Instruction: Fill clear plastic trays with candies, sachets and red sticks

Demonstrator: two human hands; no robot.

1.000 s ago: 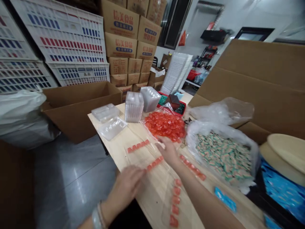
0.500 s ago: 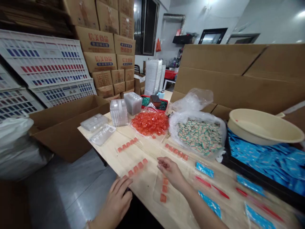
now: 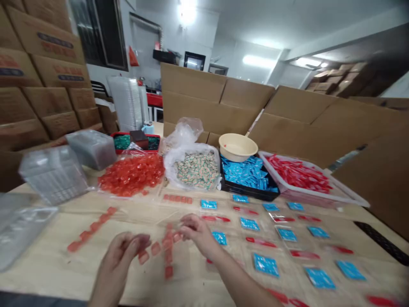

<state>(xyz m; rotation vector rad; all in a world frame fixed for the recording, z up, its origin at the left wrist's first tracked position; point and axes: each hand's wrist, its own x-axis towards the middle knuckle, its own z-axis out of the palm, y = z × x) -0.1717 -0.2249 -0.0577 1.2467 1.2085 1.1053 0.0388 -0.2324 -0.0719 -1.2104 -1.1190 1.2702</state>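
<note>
Red pieces (image 3: 155, 248) show between left grip (image 3: 142, 242) and right grip (image 3: 182, 226), both curled inward; whether pinching, I cannot tell.

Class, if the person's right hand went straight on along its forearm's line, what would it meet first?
The right hand would probably first meet the short row of orange-red pieces, near its left end, before the orange-red heap. Its height above the table is unclear, so it might pass over the row.

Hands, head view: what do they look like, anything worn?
Left hand and right hand are human and gloveless. Right forearm shows no sleeve, band or markings. No sleeve or band shows at the left wrist. Fingers too blurred to rule out rings.
</note>
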